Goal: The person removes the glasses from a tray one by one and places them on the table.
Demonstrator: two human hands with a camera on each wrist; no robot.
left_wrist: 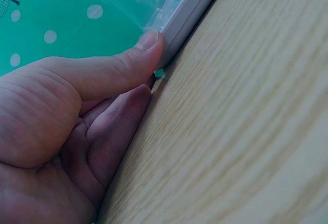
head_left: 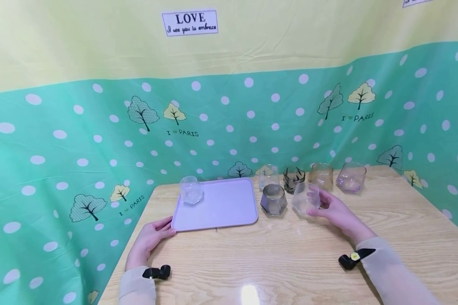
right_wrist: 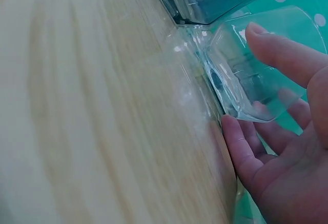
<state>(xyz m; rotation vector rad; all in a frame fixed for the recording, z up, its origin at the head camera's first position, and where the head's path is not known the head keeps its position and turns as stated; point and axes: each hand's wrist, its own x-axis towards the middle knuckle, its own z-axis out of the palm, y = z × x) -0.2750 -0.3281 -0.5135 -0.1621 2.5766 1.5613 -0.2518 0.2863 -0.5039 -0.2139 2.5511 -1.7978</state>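
A lilac tray (head_left: pixel 225 207) lies on the table's left half with a clear faceted glass (head_left: pixel 192 194) at its back left. My left hand (head_left: pixel 149 240) holds the tray's front left corner, thumb (left_wrist: pixel 146 44) against the rim and fingers along the left side. Farther right, my right hand (head_left: pixel 337 215) grips another clear glass (head_left: pixel 304 200) from its right side. The right wrist view has the thumb (right_wrist: pixel 282 49) on the near wall of that glass (right_wrist: pixel 246 75) and the other fingers around its far side and base. A grey glass (head_left: pixel 273 201) stands just left of it.
Behind stand a pale clear glass (head_left: pixel 268 180), a dark glass (head_left: pixel 294 180), an amber glass (head_left: pixel 320 176) and a pinkish glass (head_left: pixel 351 180). The wooden table (head_left: pixel 221 262) runs back to a green dotted curtain (head_left: pixel 213 123).
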